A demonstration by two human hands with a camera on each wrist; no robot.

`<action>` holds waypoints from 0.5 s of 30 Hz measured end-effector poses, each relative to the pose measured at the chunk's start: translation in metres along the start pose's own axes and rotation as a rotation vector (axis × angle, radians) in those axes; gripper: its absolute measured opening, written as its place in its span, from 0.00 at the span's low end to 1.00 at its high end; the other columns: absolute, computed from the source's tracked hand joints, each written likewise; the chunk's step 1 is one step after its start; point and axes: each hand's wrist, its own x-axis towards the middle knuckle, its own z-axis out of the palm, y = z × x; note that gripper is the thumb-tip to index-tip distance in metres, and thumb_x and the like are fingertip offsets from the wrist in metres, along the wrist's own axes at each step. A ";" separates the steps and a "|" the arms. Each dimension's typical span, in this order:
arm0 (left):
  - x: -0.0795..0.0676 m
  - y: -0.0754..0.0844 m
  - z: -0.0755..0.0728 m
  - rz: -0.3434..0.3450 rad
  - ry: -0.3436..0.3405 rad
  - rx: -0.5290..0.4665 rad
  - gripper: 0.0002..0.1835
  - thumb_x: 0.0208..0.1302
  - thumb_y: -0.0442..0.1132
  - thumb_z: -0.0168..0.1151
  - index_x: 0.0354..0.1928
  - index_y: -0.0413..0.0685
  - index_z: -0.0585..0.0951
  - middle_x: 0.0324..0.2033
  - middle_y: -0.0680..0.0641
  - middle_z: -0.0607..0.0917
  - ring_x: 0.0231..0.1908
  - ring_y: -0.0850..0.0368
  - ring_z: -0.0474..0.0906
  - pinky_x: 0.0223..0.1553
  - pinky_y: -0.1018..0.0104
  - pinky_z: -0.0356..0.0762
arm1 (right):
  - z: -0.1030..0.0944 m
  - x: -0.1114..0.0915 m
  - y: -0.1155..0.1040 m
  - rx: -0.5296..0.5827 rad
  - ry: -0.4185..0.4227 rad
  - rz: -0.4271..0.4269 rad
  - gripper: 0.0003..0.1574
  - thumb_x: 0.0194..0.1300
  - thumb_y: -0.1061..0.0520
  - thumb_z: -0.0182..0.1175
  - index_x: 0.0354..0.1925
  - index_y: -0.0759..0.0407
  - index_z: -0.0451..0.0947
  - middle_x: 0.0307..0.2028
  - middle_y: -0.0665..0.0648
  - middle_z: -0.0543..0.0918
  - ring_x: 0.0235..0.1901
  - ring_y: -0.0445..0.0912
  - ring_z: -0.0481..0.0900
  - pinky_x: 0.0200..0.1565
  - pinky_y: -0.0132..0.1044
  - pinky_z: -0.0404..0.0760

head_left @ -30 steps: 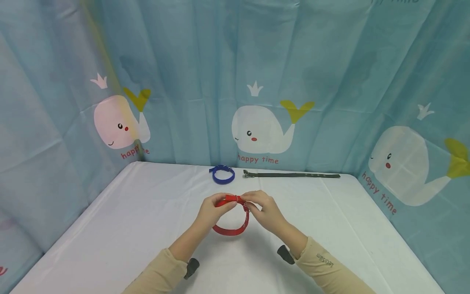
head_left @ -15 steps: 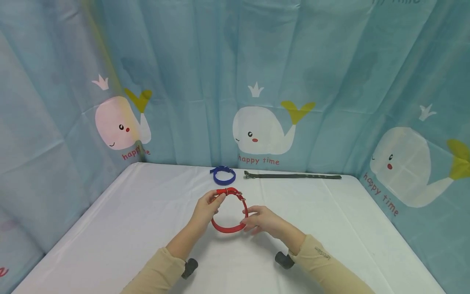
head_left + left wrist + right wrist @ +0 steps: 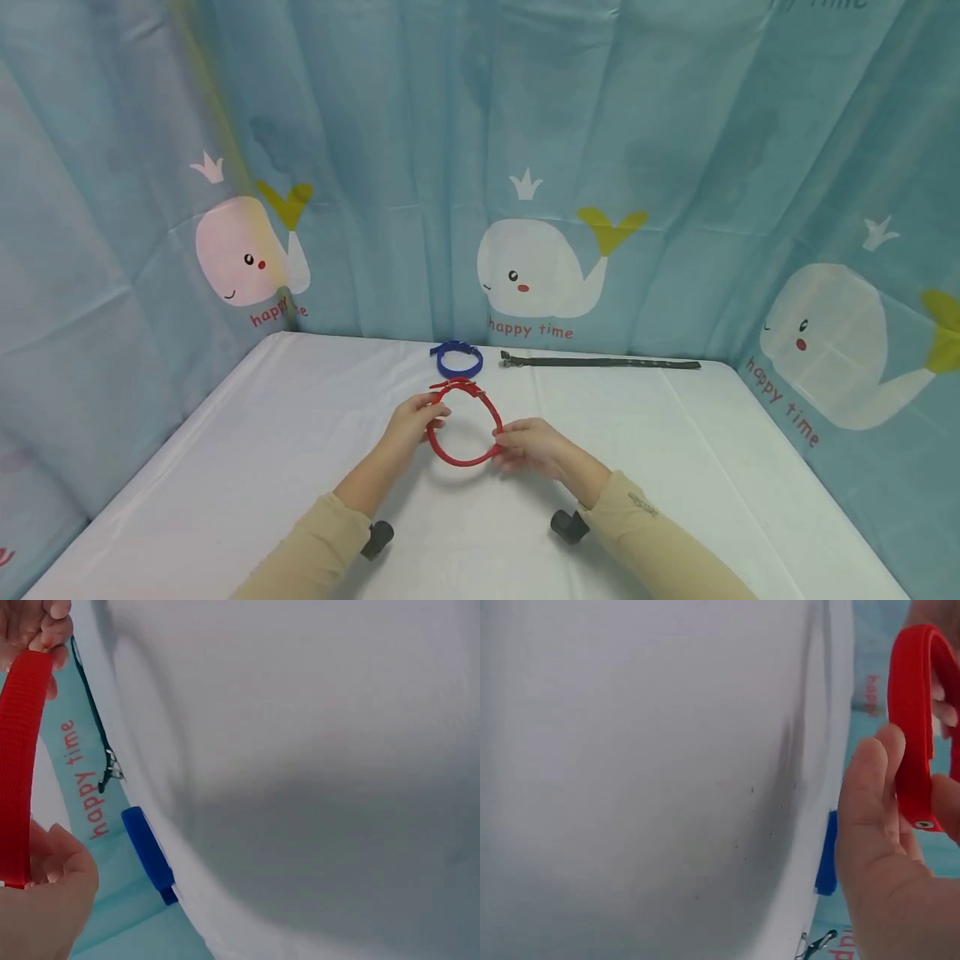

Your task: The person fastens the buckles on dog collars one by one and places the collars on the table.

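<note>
A red buckled collar (image 3: 459,463), closed into a loop, is held up above the white table. My left hand (image 3: 408,423) grips its left side, just below the metal buckle at the top. On the opposite side my right hand (image 3: 534,446) pinches the band between thumb and fingers. The left wrist view shows the broad red band (image 3: 21,750) running between both hands. In the right wrist view a metal eyelet (image 3: 924,824) shows on the collar near my right thumb.
At the table's far edge lies a blue collar (image 3: 459,373), buckled into a loop. To its right a dark green collar (image 3: 600,362) lies stretched out straight. A blue curtain (image 3: 420,167) with whale prints surrounds the white table (image 3: 247,467).
My right hand has left the buckle area and moved down to the collar's right side. My left hand has slid slightly down the left side, and the loop is turned more face-on.
</note>
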 end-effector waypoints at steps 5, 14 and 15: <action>0.011 -0.002 -0.005 -0.051 -0.003 0.058 0.24 0.69 0.38 0.58 0.62 0.32 0.71 0.43 0.41 0.85 0.38 0.51 0.79 0.51 0.52 0.75 | 0.000 0.011 -0.004 0.037 0.069 0.039 0.20 0.69 0.63 0.57 0.54 0.75 0.73 0.37 0.62 0.86 0.31 0.45 0.83 0.36 0.35 0.83; 0.033 -0.007 -0.014 -0.142 0.001 0.130 0.24 0.70 0.37 0.53 0.65 0.35 0.69 0.48 0.37 0.77 0.43 0.49 0.73 0.47 0.59 0.74 | 0.005 0.034 -0.008 0.103 0.178 0.098 0.20 0.68 0.63 0.59 0.54 0.74 0.74 0.36 0.61 0.86 0.29 0.45 0.82 0.35 0.34 0.83; 0.036 -0.008 -0.015 -0.148 0.002 0.135 0.23 0.71 0.36 0.52 0.65 0.35 0.69 0.48 0.37 0.77 0.42 0.49 0.73 0.46 0.60 0.74 | 0.006 0.036 -0.008 0.109 0.187 0.100 0.20 0.68 0.63 0.60 0.54 0.74 0.74 0.36 0.61 0.86 0.29 0.45 0.82 0.35 0.34 0.83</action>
